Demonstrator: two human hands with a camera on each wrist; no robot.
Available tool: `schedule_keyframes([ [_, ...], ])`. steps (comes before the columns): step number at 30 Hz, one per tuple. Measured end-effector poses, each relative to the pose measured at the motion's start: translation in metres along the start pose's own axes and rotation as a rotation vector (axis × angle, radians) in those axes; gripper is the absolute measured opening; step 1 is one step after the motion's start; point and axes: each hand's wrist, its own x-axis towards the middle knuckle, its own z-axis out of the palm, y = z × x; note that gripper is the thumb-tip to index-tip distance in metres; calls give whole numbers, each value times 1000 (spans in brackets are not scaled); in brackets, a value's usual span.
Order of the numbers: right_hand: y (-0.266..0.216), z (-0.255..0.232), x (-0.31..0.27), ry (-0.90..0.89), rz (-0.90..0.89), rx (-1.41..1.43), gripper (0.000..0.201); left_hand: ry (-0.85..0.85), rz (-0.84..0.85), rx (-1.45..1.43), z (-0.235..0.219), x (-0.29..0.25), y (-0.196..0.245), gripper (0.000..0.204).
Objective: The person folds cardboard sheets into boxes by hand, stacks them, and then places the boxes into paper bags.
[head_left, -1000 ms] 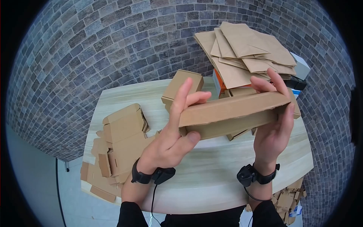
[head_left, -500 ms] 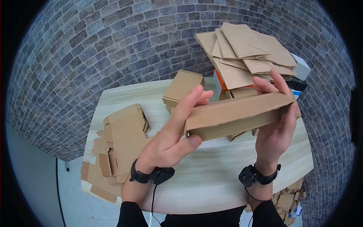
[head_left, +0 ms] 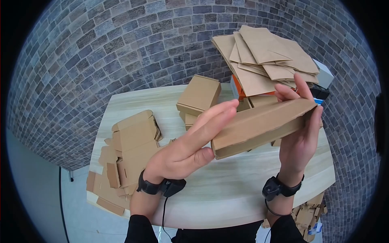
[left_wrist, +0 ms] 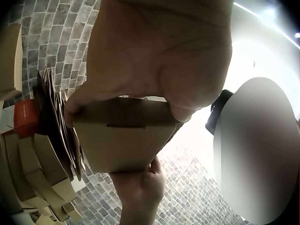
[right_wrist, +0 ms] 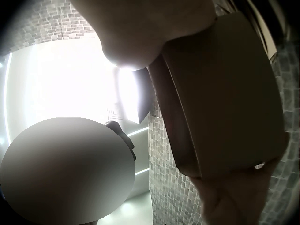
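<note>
A brown cardboard box is held above the table, its left end tilted lower in the head view. At that end is the left hand, its fingers fairly straight and its thumb by the near corner. The left wrist view shows the left hand spanning the box, fingers and thumb on opposite sides of an end with a slot. The right hand grips the other end between thumb and fingers. Dark in the right wrist view, the box lies between both hands.
Flattened cardboard pieces lie on the table's left side. A closed carton stands on another behind the hands. Paper bags are stacked over boxes at the back right. More cardboard is below the table's right edge.
Both hands and the box have shifted right, the left hand most. The box's left end has dropped, and less of its inside shows. The left fingers now lie closer together and point more to the right.
</note>
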Motion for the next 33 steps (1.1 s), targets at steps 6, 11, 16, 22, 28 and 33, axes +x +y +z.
schedule_keyframes([
  [6, 2, -2, -3, -13, 44, -27, 72, 83, -105, -119, -5, -1, 7, 62],
  [11, 2, 1, -3, -23, 57, -48, 73, 152, -134, -178, -5, -1, 10, 60],
  [16, -1, 3, -3, -40, 74, -104, 75, 275, -196, -344, -3, -2, 10, 60],
  [22, -2, 5, -3, -42, -12, -222, 76, 376, -175, -352, 1, -1, 5, 61],
  [28, -3, 7, -2, -19, 24, -213, 70, 318, -110, -407, 6, 1, 7, 67],
  [33, 1, 16, -3, -1, 71, -105, 67, 410, -202, -390, 6, 1, 9, 66],
])
